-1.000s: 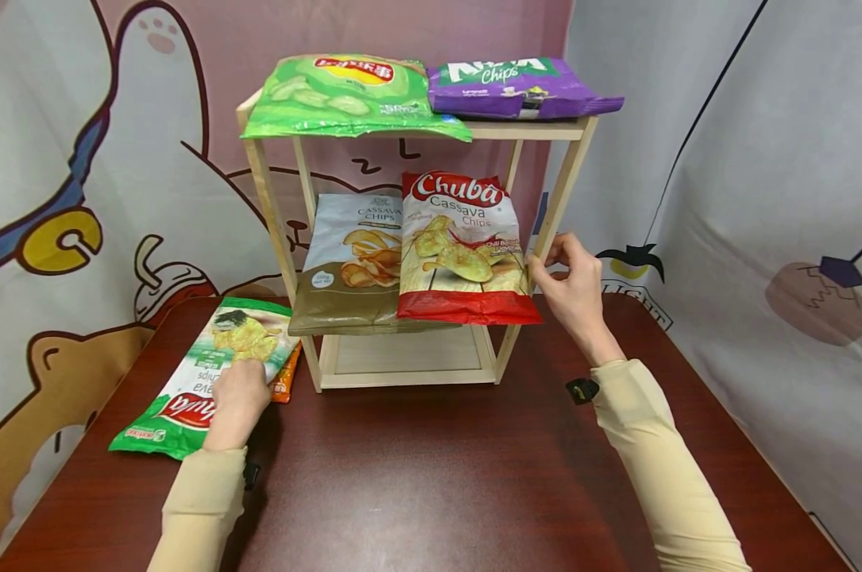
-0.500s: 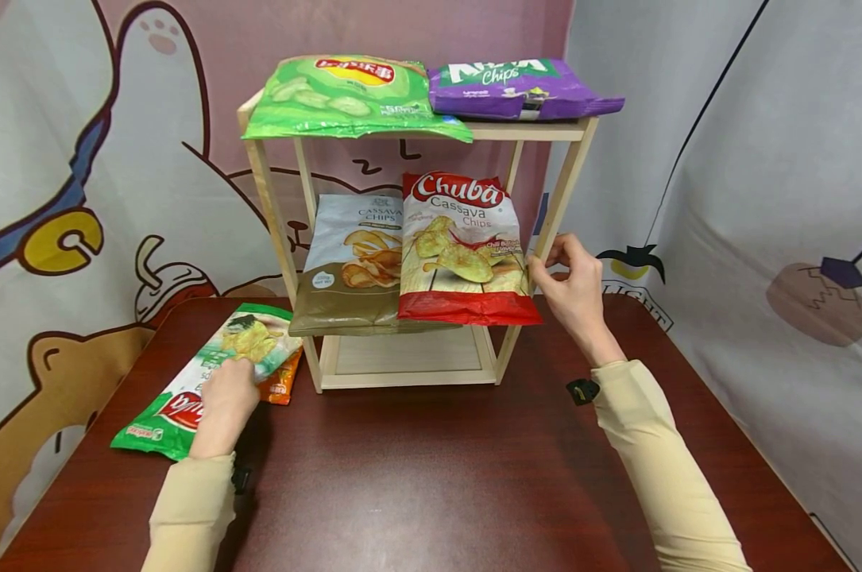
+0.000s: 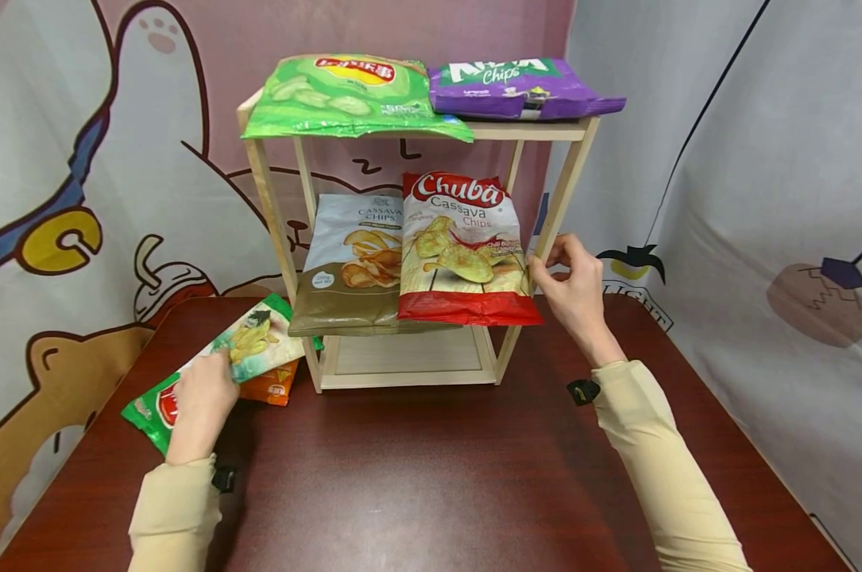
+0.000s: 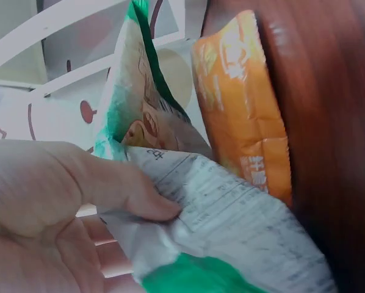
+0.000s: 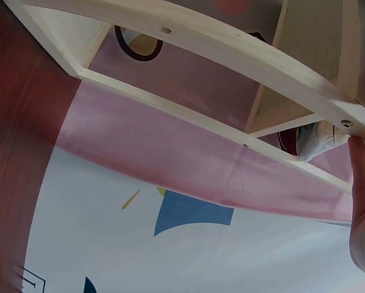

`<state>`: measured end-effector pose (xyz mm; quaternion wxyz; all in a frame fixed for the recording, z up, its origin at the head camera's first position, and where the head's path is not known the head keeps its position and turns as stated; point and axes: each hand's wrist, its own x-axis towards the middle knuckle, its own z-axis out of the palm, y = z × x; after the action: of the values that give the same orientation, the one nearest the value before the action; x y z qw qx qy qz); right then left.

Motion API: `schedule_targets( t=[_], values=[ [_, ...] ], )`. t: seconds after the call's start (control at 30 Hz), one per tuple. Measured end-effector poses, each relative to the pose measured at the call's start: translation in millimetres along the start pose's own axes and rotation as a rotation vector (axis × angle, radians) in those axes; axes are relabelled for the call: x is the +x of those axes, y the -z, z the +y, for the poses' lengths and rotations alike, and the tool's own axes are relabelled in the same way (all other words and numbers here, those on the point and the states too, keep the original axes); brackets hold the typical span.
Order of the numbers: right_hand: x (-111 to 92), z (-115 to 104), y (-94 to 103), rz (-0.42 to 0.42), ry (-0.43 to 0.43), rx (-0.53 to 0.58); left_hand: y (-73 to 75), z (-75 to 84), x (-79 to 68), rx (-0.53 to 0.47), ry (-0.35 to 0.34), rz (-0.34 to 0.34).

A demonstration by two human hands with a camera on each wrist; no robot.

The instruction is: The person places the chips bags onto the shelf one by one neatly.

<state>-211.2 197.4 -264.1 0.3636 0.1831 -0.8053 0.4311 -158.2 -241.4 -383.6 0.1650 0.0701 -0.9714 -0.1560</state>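
Observation:
My left hand grips a green and white bag of cassava chips by its long edge, left of the wooden shelf. In the left wrist view the thumb presses on the bag's printed white back, and the bag is creased and tilted up. Partly under it on the table lies an orange snack bag. My right hand pinches the shelf's right front post at mid height, beside a red and white bag of cassava chips.
A grey-brown cassava chips bag leans on the middle shelf. On top lie a green potato chips bag and a purple chips bag, both overhanging the edge. Printed cloth hangs behind the dark table.
My left hand has moved left and toward me, lifting and turning the green and white chips bag, so more of the orange bag shows. My right hand has stayed on the post.

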Motion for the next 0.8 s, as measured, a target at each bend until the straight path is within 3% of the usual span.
schedule_targets(
  t=[0.23,0.8],
  values=[
    [0.3,0.3,0.0,0.002,0.004,-0.003,2.7,-11.4,1.1,-0.015,-0.061,0.057],
    [0.0,-0.8,-0.2,-0.001,0.000,-0.004,-5.2,-33.1,6.8,-0.018,-0.027,0.098]
  ],
)
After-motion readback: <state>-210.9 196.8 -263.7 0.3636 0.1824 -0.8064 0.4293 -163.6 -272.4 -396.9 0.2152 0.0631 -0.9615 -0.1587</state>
